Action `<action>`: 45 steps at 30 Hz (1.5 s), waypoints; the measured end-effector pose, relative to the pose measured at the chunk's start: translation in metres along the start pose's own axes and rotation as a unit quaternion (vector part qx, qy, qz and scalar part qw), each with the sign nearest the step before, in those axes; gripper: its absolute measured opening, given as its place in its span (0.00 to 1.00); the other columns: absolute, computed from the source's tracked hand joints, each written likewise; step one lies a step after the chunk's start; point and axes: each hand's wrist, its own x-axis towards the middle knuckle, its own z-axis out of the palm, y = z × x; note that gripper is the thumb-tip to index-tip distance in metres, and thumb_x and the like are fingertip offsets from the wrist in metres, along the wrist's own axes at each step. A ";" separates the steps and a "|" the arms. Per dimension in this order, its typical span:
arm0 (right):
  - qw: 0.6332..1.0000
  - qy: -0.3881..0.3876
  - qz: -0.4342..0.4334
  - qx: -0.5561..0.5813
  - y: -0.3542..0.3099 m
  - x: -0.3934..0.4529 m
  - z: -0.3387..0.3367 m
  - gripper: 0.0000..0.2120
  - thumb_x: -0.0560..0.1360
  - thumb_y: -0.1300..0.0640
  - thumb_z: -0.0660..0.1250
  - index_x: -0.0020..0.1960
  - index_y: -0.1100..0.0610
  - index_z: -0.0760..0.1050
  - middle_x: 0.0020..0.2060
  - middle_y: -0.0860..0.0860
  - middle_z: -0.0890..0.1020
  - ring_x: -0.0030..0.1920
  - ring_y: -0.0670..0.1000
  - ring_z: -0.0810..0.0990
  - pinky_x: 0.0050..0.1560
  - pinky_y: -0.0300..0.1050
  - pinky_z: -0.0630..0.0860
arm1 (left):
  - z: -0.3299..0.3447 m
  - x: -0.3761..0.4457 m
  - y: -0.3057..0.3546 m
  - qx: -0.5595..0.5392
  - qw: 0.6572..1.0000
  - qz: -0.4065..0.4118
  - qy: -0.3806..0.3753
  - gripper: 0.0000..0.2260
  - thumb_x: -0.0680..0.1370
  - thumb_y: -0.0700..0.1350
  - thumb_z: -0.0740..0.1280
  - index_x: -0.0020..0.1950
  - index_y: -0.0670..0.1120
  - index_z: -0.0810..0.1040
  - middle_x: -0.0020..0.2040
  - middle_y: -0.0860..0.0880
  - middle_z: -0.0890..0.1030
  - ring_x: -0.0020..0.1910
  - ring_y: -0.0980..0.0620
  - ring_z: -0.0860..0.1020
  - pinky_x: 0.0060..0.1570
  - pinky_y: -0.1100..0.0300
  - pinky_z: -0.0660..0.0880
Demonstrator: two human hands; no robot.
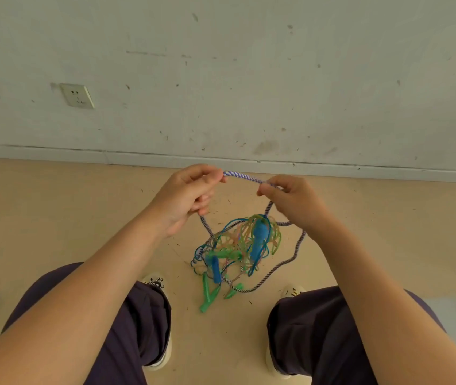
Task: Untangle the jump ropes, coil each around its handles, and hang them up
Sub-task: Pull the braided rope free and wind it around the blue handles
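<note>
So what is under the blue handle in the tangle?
Under the upper blue handle lie thin green and orange cords of the tangle, over the tan floor. Where the cords cross beneath it is covered.

The left hand (186,194) and the right hand (290,202) each pinch a blue-and-white braided rope (242,177), a short stretch held taut between them. Below, the rope runs down into a tangle of thin cords (238,240) with blue handles (258,240) and green handles (208,295), hanging above the tan floor (54,218). A wall socket (77,95) sits on the scuffed wall (249,65).
</note>
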 end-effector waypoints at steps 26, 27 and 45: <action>0.991 -0.107 -0.024 -0.079 -0.007 -0.005 -0.002 0.05 0.71 0.51 0.76 0.44 0.52 0.83 0.31 0.49 0.75 0.32 0.46 0.69 0.36 0.42 0.66 | 0.000 0.000 -0.015 0.321 0.944 -0.044 -0.063 0.06 0.73 0.40 0.76 0.43 0.50 0.82 0.21 0.55 0.67 0.24 0.57 0.66 0.28 0.66 0.67; 0.991 -0.108 -0.020 -0.071 -0.006 -0.006 -0.002 0.07 0.71 0.50 0.76 0.43 0.53 0.83 0.31 0.51 0.72 0.32 0.47 0.67 0.36 0.43 0.64 | 0.000 0.000 -0.014 0.318 0.945 -0.042 -0.070 0.06 0.73 0.39 0.76 0.44 0.49 0.82 0.21 0.56 0.67 0.23 0.58 0.65 0.28 0.65 0.67; 0.941 -0.142 0.019 0.306 -0.014 -0.009 0.011 0.09 0.82 0.61 0.60 0.49 0.64 0.77 0.42 0.55 0.84 0.39 0.52 0.84 0.38 0.42 0.77 | 0.006 0.002 -0.011 0.261 0.960 -0.074 -0.072 0.18 0.65 0.58 0.80 0.53 0.60 0.81 0.48 0.62 0.83 0.47 0.64 0.80 0.47 0.68 0.74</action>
